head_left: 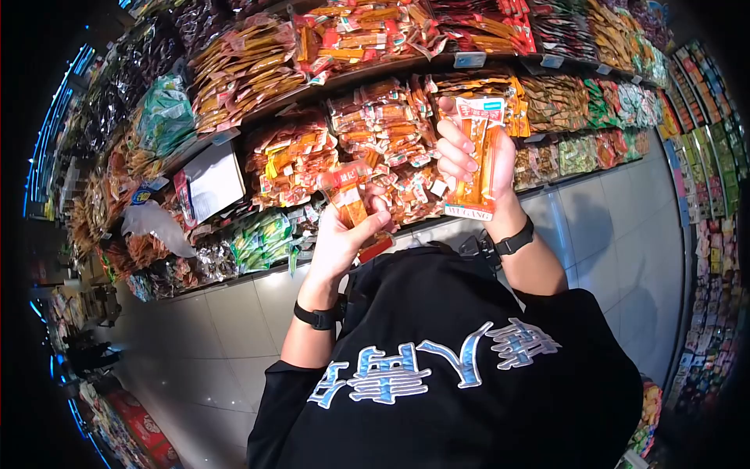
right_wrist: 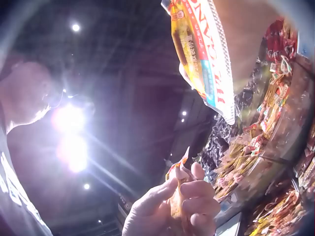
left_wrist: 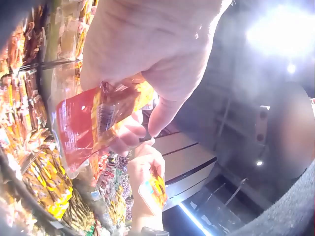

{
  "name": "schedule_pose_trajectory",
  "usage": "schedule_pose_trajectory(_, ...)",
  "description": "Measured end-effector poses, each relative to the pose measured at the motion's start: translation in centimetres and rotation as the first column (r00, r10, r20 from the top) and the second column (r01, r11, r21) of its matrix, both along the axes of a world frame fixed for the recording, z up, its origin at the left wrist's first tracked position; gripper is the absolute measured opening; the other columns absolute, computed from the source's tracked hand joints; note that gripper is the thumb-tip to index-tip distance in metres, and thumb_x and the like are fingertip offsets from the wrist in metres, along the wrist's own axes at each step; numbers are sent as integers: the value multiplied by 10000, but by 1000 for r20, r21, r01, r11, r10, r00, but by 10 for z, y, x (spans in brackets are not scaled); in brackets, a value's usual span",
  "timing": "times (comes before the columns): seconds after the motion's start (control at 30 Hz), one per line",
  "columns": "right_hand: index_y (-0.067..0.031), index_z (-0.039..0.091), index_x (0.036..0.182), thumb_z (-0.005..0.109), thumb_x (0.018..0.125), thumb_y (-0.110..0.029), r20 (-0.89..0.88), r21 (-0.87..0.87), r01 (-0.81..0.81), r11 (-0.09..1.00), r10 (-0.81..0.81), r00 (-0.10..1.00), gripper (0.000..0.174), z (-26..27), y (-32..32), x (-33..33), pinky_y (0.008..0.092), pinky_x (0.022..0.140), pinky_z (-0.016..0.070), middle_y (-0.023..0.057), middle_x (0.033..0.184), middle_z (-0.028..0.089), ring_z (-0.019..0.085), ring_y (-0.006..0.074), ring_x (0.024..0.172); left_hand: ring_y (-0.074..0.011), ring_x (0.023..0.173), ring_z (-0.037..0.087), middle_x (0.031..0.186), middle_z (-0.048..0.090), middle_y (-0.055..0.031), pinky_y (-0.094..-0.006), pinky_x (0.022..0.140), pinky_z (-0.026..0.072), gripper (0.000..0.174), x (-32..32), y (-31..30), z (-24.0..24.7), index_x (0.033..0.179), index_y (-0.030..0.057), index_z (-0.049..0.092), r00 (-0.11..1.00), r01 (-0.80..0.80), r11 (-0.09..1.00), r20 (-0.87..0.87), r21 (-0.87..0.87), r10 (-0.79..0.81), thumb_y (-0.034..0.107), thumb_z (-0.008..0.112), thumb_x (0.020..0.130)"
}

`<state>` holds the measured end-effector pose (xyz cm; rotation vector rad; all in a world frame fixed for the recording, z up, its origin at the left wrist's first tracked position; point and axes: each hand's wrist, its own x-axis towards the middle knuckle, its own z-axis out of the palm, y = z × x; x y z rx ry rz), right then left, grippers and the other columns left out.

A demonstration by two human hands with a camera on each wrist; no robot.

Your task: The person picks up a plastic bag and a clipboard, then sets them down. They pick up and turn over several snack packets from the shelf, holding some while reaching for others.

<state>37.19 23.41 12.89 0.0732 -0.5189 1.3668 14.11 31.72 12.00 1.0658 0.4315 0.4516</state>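
Observation:
My left hand (head_left: 334, 241) grips a small snack packet (head_left: 349, 205) with a red top and orange-brown contents, its thumb lying across the front. In the left wrist view this snack packet (left_wrist: 76, 130) shows a red panel and a barcode. Higher up and to the right, my right hand (head_left: 504, 166) holds a longer clear snack packet (head_left: 486, 148) upright, fingers curled round its left side. Orange-brown sticks show through it, and its lower end reads "WUGANG". That lettering also shows on the snack packet (right_wrist: 204, 54) in the right wrist view. Both packets are held before the shelves.
Tiered shelves (head_left: 344, 82) packed with bagged snacks curve across in front, with price tags (head_left: 470, 59) along the edge. A white sheet or box (head_left: 212, 181) stands at the left among the goods. Pale floor tiles (head_left: 226, 320) lie below; another stocked rack (head_left: 707, 180) stands at right.

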Motion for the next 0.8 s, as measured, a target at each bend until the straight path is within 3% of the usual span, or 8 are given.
schedule_pose_trajectory(0.23, 53, 410, 1349, 437, 970, -347, -4, -92, 56, 994, -57, 998, 552, -6, -4, 8, 259, 469, 358, 26, 717, 404, 389, 108, 548, -187, 782, 632, 909, 603, -74, -341, 741, 540, 314, -2, 3, -1, 1216, -26, 517, 998, -7, 999, -68, -34, 4, 67, 593, 926)
schedule_pose_trajectory(0.3, 77, 427, 1322, 411, 964, -320, -5, -142, 203, 969, -206, 979, 535, -10, -6, 20, 264, 460, 362, 24, 708, 396, 385, 114, 544, -192, 773, 635, 896, 606, -84, -346, 734, 542, 310, -7, 6, -2, 1216, -26, 516, 997, -41, 996, -69, -75, 36, 86, 584, 936)
schedule_pose_trajectory(0.37, 85, 425, 1327, 391, 969, -313, 33, -98, 235, 967, -233, 972, 537, -14, -13, 35, 268, 459, 361, 22, 696, 393, 384, 116, 541, -205, 771, 629, 872, 612, -99, -368, 733, 551, 294, -17, 11, -5, 1217, -20, 514, 989, -93, 993, -121, -76, 84, 93, 555, 949)
schedule_pose_trajectory(0.43, 82, 413, 1343, 375, 976, -324, 87, -84, 261, 962, -254, 963, 549, -23, -21, 46, 271, 462, 362, 21, 679, 386, 383, 120, 535, -197, 765, 637, 855, 620, -100, -353, 739, 555, 268, -28, 18, -8, 1203, -18, 516, 993, -113, 984, -62, -138, 105, 86, 557, 960)
schedule_pose_trajectory(0.63, 49, 438, 1348, 255, 1008, -389, 150, -161, 338, 927, -316, 937, 584, -53, -38, 24, 275, 473, 332, 7, 656, 374, 368, 115, 510, -204, 768, 641, 875, 617, -107, -359, 716, 564, 257, -70, 44, -18, 1195, -17, 520, 979, -183, 971, -113, -154, 167, 95, 541, 965)
schedule_pose_trajectory(0.8, 44, 494, 1288, 245, 994, -399, 136, -209, 367, 906, -345, 929, 587, -73, -32, -8, 278, 451, 331, 6, 610, 359, 348, 122, 477, -220, 762, 647, 881, 619, -118, -362, 710, 566, 250, -98, 56, -17, 1184, -8, 519, 976, -193, 960, -137, -205, 167, 105, 528, 961)
